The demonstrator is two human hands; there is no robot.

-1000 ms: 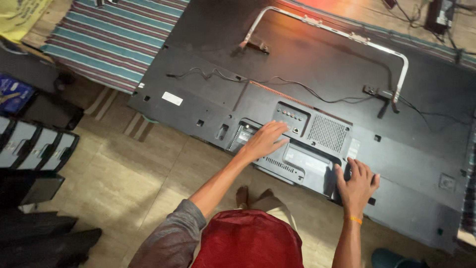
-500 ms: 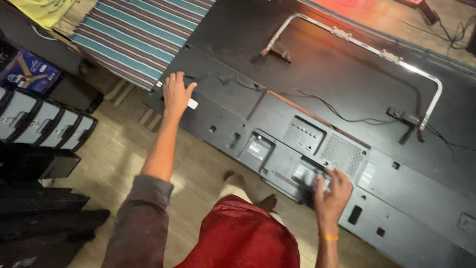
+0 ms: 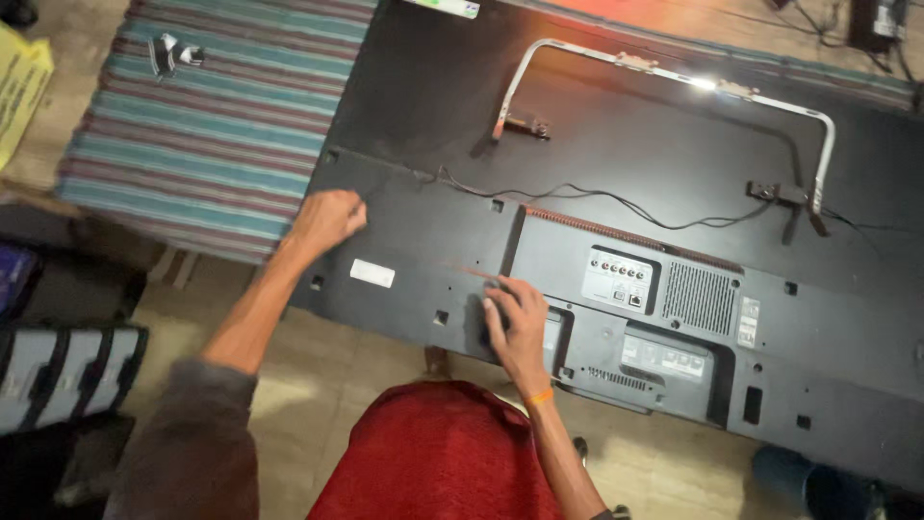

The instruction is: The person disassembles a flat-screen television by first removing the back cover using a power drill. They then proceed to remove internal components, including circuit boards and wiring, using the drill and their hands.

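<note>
1. Black plastic – the television back panel (image 3: pixel 616 241) – is lain face-down under both hands
2. Left hand (image 3: pixel 328 221) is curled into a fist at the panel's corner edge; whether anything is gripped cannot be told
3. Right hand (image 3: pixel 517 323) is pressed onto the panel with fingers bent – nothing clamped – just beside the port cluster (image 3: pixel 621 280)

Dim, reddish top glare, soft focus

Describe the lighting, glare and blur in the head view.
Head view: dim, warm light; bright glare on the metal stand and a red glow along the top edge of the television back; left hand and right hand slightly soft; picture grainy.
</note>
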